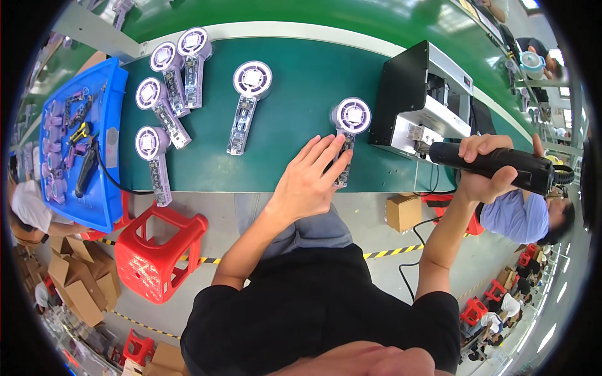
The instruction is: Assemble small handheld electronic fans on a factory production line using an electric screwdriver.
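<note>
On the right of the green bench lies a handheld fan body (pixel 352 115) with a round lavender head and an exposed circuit board along its handle. My left hand (pixel 310 178) rests on that handle, fingers stretched out over it. My right hand (pixel 481 187) is wrapped round a black electric screwdriver (pixel 517 168). The screwdriver's front end is at the face of a black and silver screw feeder (pixel 407 119); its bit tip is too small to make out. Another fan body (pixel 252 78) lies mid-bench, apart from both hands.
Several similar fan bodies (pixel 149 143) lie at the bench's left. Beside them a blue bin (pixel 116 135) holds lavender parts and tools, with a black cable hanging out. Below are a red stool (pixel 147 263), a cardboard box (pixel 403 212) and a dark cord (pixel 404 276). A person in blue (pixel 517 216) is at right.
</note>
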### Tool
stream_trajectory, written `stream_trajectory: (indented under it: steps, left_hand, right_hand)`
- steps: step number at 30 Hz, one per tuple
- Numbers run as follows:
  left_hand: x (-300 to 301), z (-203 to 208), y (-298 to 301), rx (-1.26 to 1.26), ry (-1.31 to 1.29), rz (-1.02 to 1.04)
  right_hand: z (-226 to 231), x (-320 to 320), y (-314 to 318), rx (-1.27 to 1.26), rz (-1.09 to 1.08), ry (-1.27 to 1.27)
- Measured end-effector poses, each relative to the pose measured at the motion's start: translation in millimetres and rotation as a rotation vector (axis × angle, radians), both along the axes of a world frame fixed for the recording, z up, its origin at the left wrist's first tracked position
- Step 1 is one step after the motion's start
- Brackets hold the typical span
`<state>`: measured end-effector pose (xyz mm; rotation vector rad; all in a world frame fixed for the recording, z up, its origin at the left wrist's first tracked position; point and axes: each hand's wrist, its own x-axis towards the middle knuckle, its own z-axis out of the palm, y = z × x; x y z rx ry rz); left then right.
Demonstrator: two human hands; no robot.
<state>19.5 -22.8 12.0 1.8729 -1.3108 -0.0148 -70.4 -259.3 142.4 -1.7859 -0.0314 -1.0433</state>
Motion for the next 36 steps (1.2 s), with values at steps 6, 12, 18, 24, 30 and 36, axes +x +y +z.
stream_trajectory:
  steps: [6, 12, 18, 24, 30, 36]
  left_hand:
    - [-1, -3, 3, -0.016, 0.022, 0.003]
    - [0, -1, 0, -0.015, 0.037, -0.016]
    - [-1, -1, 1, -0.053, 0.055, 0.013]
    - [-1, 0, 0, -0.040, 0.057, 0.000]
    - [0, -1, 1, -0.037, 0.067, 0.002]
    - [0, 0, 0, -0.037, 0.074, 0.013]
  right_hand:
    - [-19, 7, -16, 0.229, 0.201, 0.002]
    - [4, -18, -7, 0.127, 0.185, 0.055]
    - [1, -14, -4, 0.040, 0.089, 0.063]
    - [-12, -17, -7, 0.062, 0.036, 0.106]
    - [-23, 11, -5, 0.259, 0.090, -0.006]
    - [16, -9, 15, 0.029, -0.010, -0.084]
